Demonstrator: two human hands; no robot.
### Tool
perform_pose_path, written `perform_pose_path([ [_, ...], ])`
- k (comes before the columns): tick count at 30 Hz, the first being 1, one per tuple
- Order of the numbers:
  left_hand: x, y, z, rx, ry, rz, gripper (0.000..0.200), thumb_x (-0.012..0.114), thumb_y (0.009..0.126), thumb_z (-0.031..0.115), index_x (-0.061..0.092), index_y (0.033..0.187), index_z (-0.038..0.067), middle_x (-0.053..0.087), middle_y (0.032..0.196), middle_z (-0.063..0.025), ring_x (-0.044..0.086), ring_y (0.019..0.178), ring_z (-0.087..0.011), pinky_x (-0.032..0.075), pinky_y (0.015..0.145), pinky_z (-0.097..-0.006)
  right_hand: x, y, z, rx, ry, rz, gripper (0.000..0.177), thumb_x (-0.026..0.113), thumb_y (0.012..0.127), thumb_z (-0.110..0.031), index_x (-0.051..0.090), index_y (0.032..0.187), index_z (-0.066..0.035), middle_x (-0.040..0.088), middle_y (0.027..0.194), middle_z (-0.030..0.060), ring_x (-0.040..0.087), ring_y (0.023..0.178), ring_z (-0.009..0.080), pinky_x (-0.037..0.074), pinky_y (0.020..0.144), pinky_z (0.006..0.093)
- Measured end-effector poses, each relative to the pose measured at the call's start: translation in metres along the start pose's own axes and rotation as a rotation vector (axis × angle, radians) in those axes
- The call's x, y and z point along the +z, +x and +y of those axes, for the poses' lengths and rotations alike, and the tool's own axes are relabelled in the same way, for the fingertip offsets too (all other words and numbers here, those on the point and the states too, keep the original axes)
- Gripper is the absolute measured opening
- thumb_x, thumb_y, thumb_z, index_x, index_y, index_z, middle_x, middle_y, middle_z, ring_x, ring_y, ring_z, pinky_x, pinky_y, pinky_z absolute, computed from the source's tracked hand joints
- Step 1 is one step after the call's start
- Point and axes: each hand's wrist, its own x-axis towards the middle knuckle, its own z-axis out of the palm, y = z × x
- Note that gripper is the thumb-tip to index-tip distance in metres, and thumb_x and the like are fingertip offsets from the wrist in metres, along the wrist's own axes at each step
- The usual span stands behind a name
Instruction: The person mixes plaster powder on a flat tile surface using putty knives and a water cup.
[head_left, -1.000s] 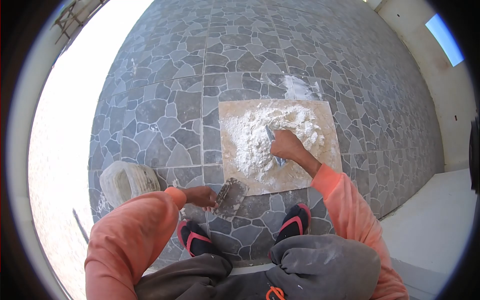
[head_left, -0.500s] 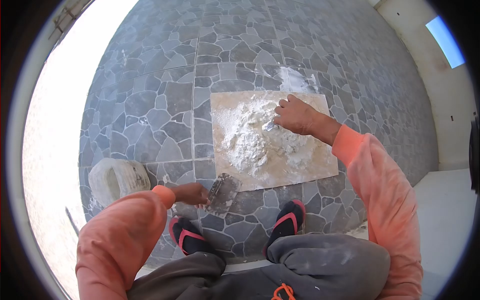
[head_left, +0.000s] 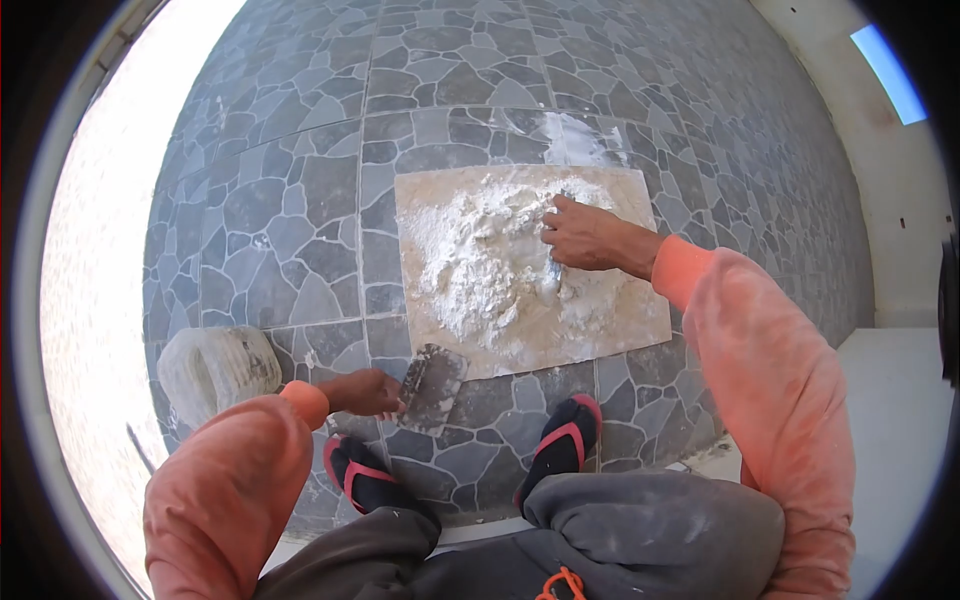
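A heap of white powder [head_left: 465, 275], partly clumped and wet-looking, lies on a flat tan board [head_left: 640, 325] on the floor. Over the heap's right side, my right hand [head_left: 588, 236] is closed round a putty knife [head_left: 555, 270]; its blade tip dips into the powder and most of the handle is hidden by my fingers. My left hand [head_left: 365, 392] is closed on the edge of a wide, plaster-stained scraper [head_left: 437, 390]. That scraper is held low by the board's near left corner.
A whitish translucent plastic container [head_left: 225, 370] lies on its side at the left. White smears [head_left: 580, 140] mark the stone-patterned tiles [head_left: 290, 210] beyond the board. My feet in red-strapped flip-flops [head_left: 565, 440] are just below the board. A wall [head_left: 830, 60] rises at the right.
My right hand has turned slightly, with the putty knife now more upright over the heap. The whole view has shifted a little; my left hand still holds the scraper in the same place.
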Motion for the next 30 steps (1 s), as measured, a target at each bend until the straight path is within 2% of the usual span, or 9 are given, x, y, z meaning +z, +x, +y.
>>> perform_pose_path([
  [4, 0.002, -0.002, 0.003, 0.011, -0.003, 0.024, 0.032, 0.061, 0.091, 0.031, 0.066, 0.090, -0.001, 0.070, 0.082, -0.0100, 0.069, 0.076, -0.0179, 0.054, 0.071, -0.0320, 0.006, -0.032, 0.008, 0.055, 0.014, -0.040, 0.015, 0.060, 0.085, -0.017, 0.069, 0.073, -0.017, 0.062, 0.084, -0.0023, 0.056, 0.097, 0.0169, 0.041, 0.090, 0.0382],
  [8, 0.003, 0.000, 0.000, 0.016, -0.010, 0.034, 0.032, 0.061, 0.091, 0.031, 0.066, 0.091, -0.001, 0.071, 0.081, -0.0102, 0.069, 0.074, -0.0181, 0.054, 0.070, -0.0326, 0.022, -0.075, 0.002, 0.158, 0.030, 0.051, 0.012, 0.059, 0.086, -0.017, 0.068, 0.078, -0.016, 0.060, 0.085, -0.0009, 0.056, 0.096, 0.0179, 0.041, 0.085, 0.0382],
  [9, 0.003, 0.000, 0.001, 0.015, 0.001, 0.030, 0.032, 0.061, 0.091, 0.031, 0.066, 0.091, -0.001, 0.071, 0.081, -0.0102, 0.069, 0.074, -0.0182, 0.054, 0.070, -0.0326, 0.028, -0.084, -0.004, 0.212, 0.042, 0.061, 0.010, 0.058, 0.085, -0.015, 0.068, 0.086, -0.016, 0.059, 0.089, -0.0001, 0.056, 0.097, 0.0189, 0.041, 0.085, 0.0381],
  [11, 0.002, 0.000, 0.005, 0.018, 0.022, 0.023, 0.032, 0.060, 0.090, 0.031, 0.067, 0.093, -0.001, 0.071, 0.081, -0.0103, 0.069, 0.074, -0.0185, 0.054, 0.070, -0.0327, 0.041, -0.103, -0.020, 0.304, 0.084, 0.115, 0.012, 0.058, 0.084, -0.014, 0.068, 0.091, -0.015, 0.059, 0.092, 0.0002, 0.055, 0.098, 0.0195, 0.041, 0.086, 0.0382],
  [13, 0.003, 0.000, 0.003, 0.025, -0.011, 0.031, 0.032, 0.060, 0.090, 0.031, 0.067, 0.093, -0.001, 0.071, 0.081, -0.0103, 0.069, 0.074, -0.0187, 0.054, 0.071, -0.0327, 0.051, -0.115, -0.034, 0.391, 0.141, 0.165, 0.022, 0.059, 0.081, -0.009, 0.067, 0.100, -0.015, 0.059, 0.097, 0.0015, 0.055, 0.099, 0.0206, 0.040, 0.085, 0.0386],
  [17, 0.004, 0.007, -0.003, -0.015, -0.005, 0.004, 0.031, 0.060, 0.094, 0.030, 0.066, 0.096, 0.000, 0.070, 0.087, -0.0118, 0.070, 0.084, -0.0193, 0.055, 0.078, -0.0317, 0.058, -0.130, -0.049, 0.610, 0.311, 0.166, 0.026, 0.059, 0.078, -0.005, 0.067, 0.102, -0.013, 0.060, 0.097, 0.0029, 0.055, 0.099, 0.0218, 0.040, 0.083, 0.0392],
  [19, 0.005, 0.003, 0.005, -0.039, 0.020, 0.000, 0.031, 0.060, 0.094, 0.030, 0.066, 0.096, 0.000, 0.070, 0.087, -0.0123, 0.070, 0.083, -0.0193, 0.055, 0.077, -0.0316, 0.056, -0.133, -0.045, 0.718, 0.346, 0.208, 0.028, 0.058, 0.077, -0.003, 0.067, 0.102, -0.012, 0.060, 0.097, 0.0033, 0.054, 0.098, 0.0224, 0.040, 0.082, 0.0396],
  [22, 0.005, 0.002, 0.015, -0.060, 0.048, -0.004, 0.031, 0.059, 0.094, 0.030, 0.065, 0.096, -0.001, 0.070, 0.088, -0.0127, 0.070, 0.083, -0.0192, 0.055, 0.077, -0.0316, 0.055, -0.120, -0.023, 0.777, 0.293, 0.237, 0.025, 0.058, 0.079, -0.004, 0.067, 0.101, -0.011, 0.060, 0.098, 0.0035, 0.055, 0.097, 0.0232, 0.042, 0.079, 0.0401],
  [30, 0.004, 0.005, 0.012, -0.009, 0.028, 0.005, 0.032, 0.059, 0.095, 0.030, 0.065, 0.092, -0.002, 0.070, 0.086, -0.0117, 0.070, 0.082, -0.0191, 0.055, 0.076, -0.0315, 0.067, -0.072, -0.021, 0.631, 0.228, -0.036, 0.013, 0.058, 0.083, -0.010, 0.067, 0.091, -0.013, 0.061, 0.098, 0.0017, 0.057, 0.102, 0.0218, 0.046, 0.078, 0.0399],
])
